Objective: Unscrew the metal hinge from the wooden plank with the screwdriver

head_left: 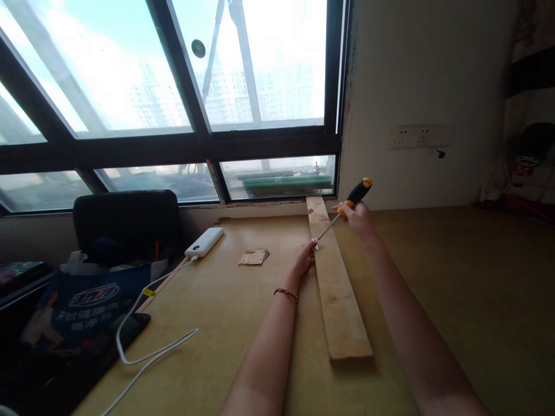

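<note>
A long wooden board (340,300) lies on the wooden table, its far end reaching the window sill. At the board's left edge, my left hand (304,259) is closed, its fingertips pressing a small shiny metal bracket (315,244) against the wood. My right hand (358,218) grips a screwdriver (359,192) with a black and yellow handle, by the yellow collar near the shaft. The tool slants down to the left, and its tip is at or just beside the bracket. Whether a screw sits under the tip is too small to tell.
Left of the board lies a small stack of cards or thin pieces (254,257). A white power bank (204,242) with a white cable (125,341) rests near the table's left edge. Beyond are a black chair (125,216) and blue bag (93,306). The window (260,138) borders the far side.
</note>
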Action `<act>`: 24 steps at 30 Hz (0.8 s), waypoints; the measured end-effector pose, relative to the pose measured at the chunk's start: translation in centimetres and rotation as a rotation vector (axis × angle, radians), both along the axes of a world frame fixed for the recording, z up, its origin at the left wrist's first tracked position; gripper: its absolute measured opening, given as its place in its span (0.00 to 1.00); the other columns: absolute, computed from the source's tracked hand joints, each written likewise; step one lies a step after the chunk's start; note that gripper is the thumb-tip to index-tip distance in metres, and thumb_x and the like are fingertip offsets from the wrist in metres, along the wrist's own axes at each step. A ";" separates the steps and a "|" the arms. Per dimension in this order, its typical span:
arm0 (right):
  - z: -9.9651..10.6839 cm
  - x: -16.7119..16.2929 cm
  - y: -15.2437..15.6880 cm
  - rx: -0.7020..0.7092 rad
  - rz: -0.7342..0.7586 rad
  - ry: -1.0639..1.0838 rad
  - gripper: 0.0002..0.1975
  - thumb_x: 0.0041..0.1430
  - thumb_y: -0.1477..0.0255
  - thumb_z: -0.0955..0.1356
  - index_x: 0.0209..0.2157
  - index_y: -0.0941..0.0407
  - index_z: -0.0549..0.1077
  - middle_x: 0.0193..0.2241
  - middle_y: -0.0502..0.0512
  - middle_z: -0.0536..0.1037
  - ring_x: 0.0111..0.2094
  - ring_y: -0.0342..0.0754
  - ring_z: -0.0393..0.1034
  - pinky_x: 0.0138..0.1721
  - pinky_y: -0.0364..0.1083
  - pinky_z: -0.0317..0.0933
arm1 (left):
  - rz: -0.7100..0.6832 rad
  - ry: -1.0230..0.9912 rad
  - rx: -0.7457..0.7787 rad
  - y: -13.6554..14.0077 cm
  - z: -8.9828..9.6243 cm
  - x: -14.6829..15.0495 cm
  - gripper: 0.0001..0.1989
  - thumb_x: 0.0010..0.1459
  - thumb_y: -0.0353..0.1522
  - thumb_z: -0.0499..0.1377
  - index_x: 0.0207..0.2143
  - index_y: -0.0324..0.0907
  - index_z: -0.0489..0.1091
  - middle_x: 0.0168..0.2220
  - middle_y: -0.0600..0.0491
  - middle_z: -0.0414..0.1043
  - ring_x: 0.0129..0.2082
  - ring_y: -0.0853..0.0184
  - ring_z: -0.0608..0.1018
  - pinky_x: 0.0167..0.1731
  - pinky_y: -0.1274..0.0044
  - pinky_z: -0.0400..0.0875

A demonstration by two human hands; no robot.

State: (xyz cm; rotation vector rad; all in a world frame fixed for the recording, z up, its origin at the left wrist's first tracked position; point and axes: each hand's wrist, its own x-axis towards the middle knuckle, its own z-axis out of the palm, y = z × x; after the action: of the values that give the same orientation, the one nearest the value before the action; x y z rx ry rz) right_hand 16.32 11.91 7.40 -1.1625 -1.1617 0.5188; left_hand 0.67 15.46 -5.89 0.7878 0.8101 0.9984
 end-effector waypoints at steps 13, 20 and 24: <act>-2.8 -1.9 2.2 0.006 0.067 -0.009 0.17 0.47 0.59 0.67 0.32 0.56 0.61 0.31 0.55 0.76 0.26 0.46 0.73 0.27 0.45 0.70 | -0.085 0.010 -0.015 0.3 0.2 -0.5 0.06 0.50 0.30 0.56 0.32 0.36 0.66 0.25 0.50 0.72 0.22 0.69 0.75 0.24 0.78 0.72; -2.8 -2.1 2.3 0.033 0.072 -0.005 0.19 0.47 0.57 0.67 0.33 0.57 0.61 0.31 0.55 0.76 0.26 0.46 0.73 0.27 0.45 0.70 | -0.093 0.008 -0.034 0.3 0.3 -0.4 0.06 0.50 0.29 0.56 0.32 0.36 0.66 0.24 0.50 0.72 0.22 0.70 0.74 0.25 0.78 0.72; -2.8 -2.2 2.1 0.029 0.067 -0.009 0.21 0.46 0.56 0.67 0.33 0.56 0.61 0.30 0.54 0.76 0.26 0.47 0.73 0.27 0.46 0.70 | -0.098 0.015 -0.039 0.4 0.3 -0.6 0.05 0.50 0.29 0.56 0.31 0.36 0.66 0.23 0.51 0.71 0.21 0.69 0.75 0.25 0.77 0.72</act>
State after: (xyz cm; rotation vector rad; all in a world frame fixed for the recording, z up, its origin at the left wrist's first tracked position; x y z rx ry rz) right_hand 14.12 14.05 4.56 -1.1053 -1.2148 0.5466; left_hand 0.11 15.81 -5.59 0.7950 0.7947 0.8882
